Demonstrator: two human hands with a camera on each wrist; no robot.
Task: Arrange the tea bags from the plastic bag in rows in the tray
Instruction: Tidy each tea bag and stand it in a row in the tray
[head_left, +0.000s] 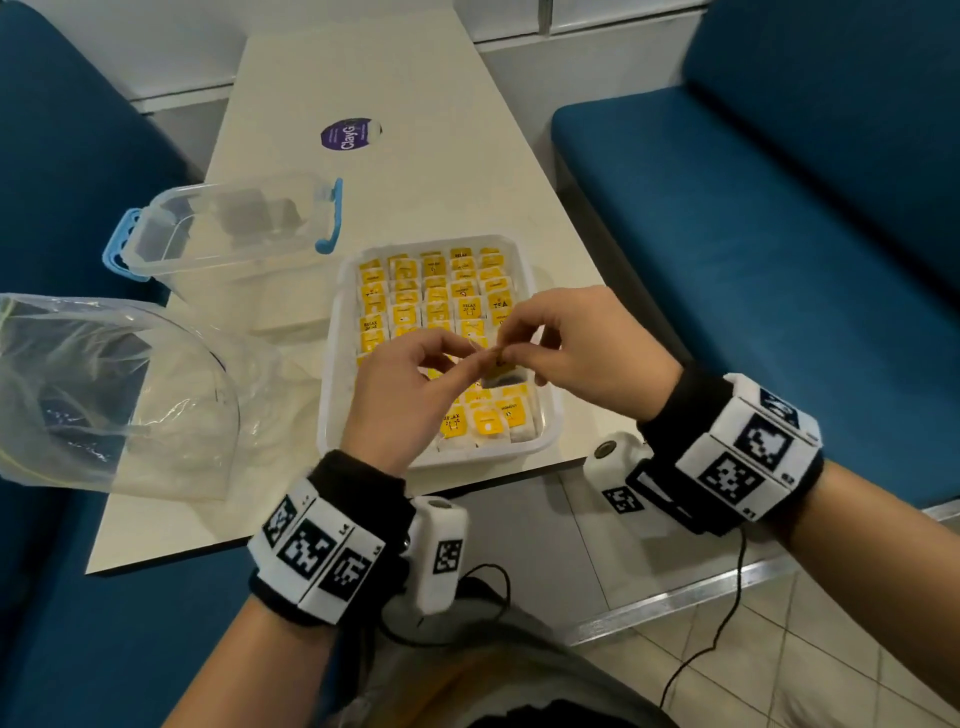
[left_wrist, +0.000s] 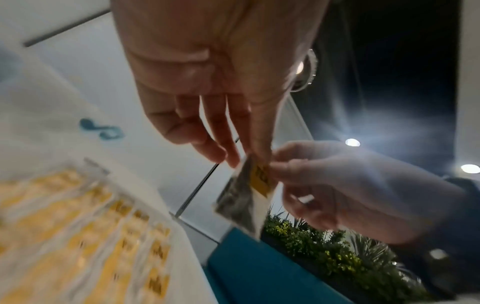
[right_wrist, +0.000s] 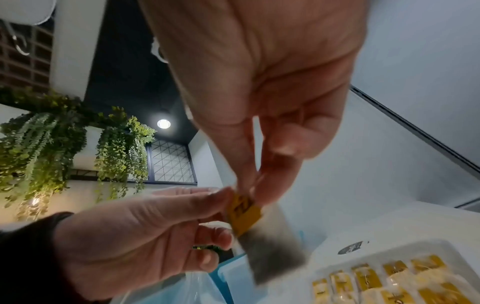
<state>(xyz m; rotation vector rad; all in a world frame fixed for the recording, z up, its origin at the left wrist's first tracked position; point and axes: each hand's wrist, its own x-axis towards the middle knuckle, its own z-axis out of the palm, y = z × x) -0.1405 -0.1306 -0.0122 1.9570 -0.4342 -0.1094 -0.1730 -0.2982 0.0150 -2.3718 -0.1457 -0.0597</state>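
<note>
We see both hands above tray, pinching one tea bag between them. Left hand: thumb and forefinger nipped on yellow tag, other fingers loosely curled. Right hand: fingertips tight on same tag. Head view alone shows tray nearly full of yellow-tagged rows, crumpled plastic bag at left, clear container behind. Wrist views alone give us dark pouch hanging below tag, blurred.
</note>
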